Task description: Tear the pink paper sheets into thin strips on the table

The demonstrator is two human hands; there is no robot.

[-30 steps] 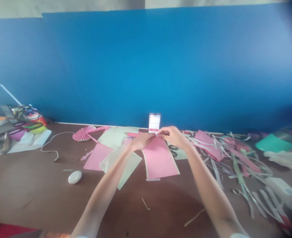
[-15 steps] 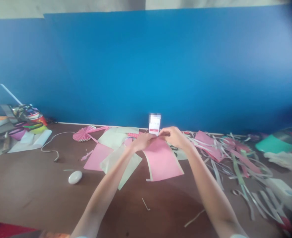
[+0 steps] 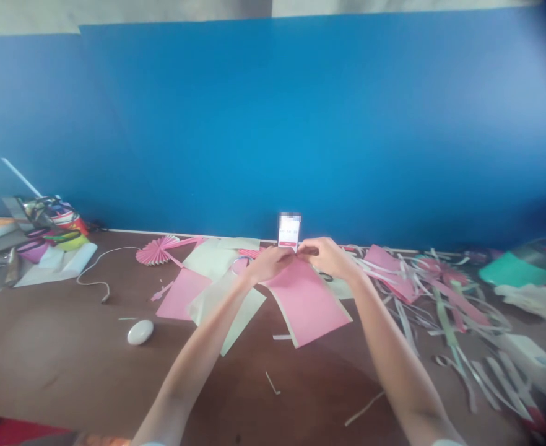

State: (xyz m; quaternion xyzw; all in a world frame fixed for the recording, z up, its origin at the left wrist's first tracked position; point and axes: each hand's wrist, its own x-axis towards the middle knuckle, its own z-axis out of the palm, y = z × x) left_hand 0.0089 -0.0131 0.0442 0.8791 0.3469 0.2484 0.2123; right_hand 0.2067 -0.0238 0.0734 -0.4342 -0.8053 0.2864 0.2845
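Note:
A pink sheet with a pale border [image 3: 307, 303] slants across the brown table. Its far end is pinched between the fingers of my left hand [image 3: 272, 263] and my right hand [image 3: 322, 254], which nearly meet there. Just beyond them a lit phone [image 3: 289, 230] leans upright near the blue board. Left of the sheet, pale green paper [image 3: 245, 319] and another pink sheet [image 3: 184, 294] lie partly under my left forearm. Scissor handles show beside my right hand.
A pink folded paper fan [image 3: 156, 251] and a white mouse [image 3: 140, 332] are on the left. Paper strips [image 3: 452, 316] are heaped on the right, near a green container [image 3: 519, 266]. Bowls and tools stand far left.
The pink sheet's near end has swung to the right, away from a small white strip on the table. Both hands have barely moved.

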